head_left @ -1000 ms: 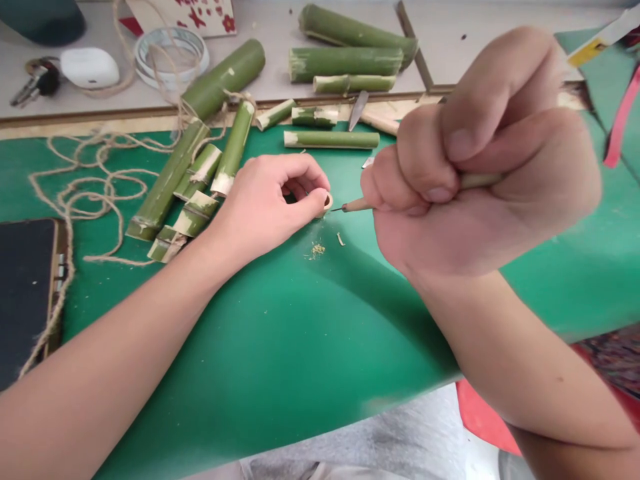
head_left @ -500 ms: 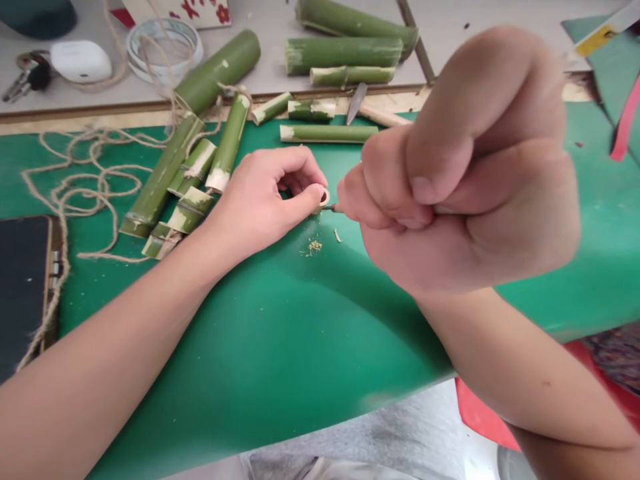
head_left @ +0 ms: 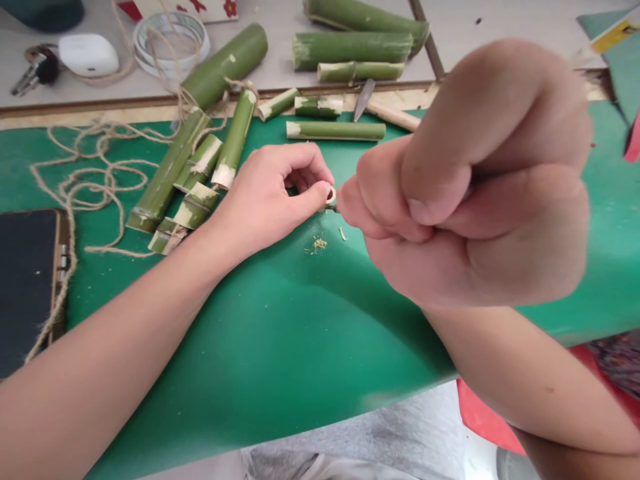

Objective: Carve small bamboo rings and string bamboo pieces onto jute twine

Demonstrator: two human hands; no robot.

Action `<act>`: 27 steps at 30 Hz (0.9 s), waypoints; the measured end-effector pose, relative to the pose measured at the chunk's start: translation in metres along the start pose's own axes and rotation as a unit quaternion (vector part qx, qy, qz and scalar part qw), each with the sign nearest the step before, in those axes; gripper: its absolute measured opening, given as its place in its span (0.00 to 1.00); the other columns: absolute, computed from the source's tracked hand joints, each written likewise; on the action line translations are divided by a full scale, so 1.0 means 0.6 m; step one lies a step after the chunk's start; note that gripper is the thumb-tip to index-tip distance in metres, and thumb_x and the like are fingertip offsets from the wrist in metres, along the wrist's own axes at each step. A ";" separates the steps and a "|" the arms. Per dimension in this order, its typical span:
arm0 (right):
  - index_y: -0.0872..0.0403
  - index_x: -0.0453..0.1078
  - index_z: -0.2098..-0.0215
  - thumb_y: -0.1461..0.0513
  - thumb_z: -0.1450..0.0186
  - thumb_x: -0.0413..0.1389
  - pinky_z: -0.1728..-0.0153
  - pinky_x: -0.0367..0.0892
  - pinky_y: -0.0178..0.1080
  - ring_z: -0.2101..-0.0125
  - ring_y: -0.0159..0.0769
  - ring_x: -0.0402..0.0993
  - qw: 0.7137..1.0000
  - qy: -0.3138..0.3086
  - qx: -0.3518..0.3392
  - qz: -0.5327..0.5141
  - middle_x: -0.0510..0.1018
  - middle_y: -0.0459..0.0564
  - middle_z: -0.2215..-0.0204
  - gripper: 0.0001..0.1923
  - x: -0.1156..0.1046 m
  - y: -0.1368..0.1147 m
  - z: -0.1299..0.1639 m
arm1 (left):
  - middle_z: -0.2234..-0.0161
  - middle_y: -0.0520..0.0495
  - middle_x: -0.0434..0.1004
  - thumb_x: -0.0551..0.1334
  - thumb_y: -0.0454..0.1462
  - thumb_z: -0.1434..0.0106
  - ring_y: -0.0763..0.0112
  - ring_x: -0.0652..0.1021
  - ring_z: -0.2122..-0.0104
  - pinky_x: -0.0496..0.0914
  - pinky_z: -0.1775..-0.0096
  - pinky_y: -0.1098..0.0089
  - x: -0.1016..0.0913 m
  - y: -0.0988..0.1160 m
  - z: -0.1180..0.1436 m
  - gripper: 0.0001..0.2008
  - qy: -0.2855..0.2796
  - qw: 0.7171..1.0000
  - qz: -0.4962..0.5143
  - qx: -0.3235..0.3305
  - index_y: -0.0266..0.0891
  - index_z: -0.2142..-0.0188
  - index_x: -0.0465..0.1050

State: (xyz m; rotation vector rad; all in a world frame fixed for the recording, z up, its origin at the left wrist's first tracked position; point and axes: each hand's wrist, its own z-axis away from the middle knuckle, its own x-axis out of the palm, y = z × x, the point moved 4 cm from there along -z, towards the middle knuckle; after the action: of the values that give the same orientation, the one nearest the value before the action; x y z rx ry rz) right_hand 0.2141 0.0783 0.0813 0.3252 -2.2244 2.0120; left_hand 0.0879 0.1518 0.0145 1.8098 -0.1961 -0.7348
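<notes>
A green mat-covered worktop (head_left: 280, 347) fills most of the view, with a pale grey surface behind it along the far edge. On that grey part lie several thick green bamboo culms (head_left: 350, 47), and one more thick green bamboo tube (head_left: 225, 63) slants down toward the mat. A bundle of shorter split green bamboo pieces (head_left: 193, 173) lies on the mat to the left, with loops of tan jute twine (head_left: 85, 180) spread beside and over them. A dark flat board (head_left: 25, 287) sits at the left edge. Farther back are a roll of clear tape (head_left: 170, 43), a white oval case (head_left: 87, 53) and a bunch of keys (head_left: 33, 70). A thin green bamboo stick (head_left: 335, 130) lies across the mat near a small metal blade (head_left: 364, 97). The right hand (head_left: 480, 180), close to the camera, is clenched in a fist around a slim tool whose handle is hidden; only its dark tip (head_left: 332, 207) shows. The left hand (head_left: 273, 197) rests on the mat, thumb and fingers pinching a small pale bamboo ring (head_left: 331, 195), which sits just above the mat at the tool's tip. Tiny pale shavings (head_left: 319, 245) lie on the mat just below the ring.
</notes>
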 end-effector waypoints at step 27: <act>0.50 0.51 0.85 0.71 0.55 0.45 0.76 0.43 0.37 0.84 0.25 0.45 0.994 0.045 -0.082 0.052 0.48 0.39 0.83 0.10 0.017 -0.019 -0.012 | 0.70 0.50 0.80 0.69 0.35 0.38 0.64 0.78 0.66 0.74 0.64 0.64 -0.004 -0.006 0.002 0.04 -0.014 1.000 -0.008 -0.006 0.42 0.70 0.77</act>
State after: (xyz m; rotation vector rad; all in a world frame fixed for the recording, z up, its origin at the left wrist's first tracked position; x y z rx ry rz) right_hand 0.2065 0.0836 0.0952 0.0998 -2.3756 1.8343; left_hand 0.0847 0.1532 0.0116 1.7925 -0.1958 -0.7725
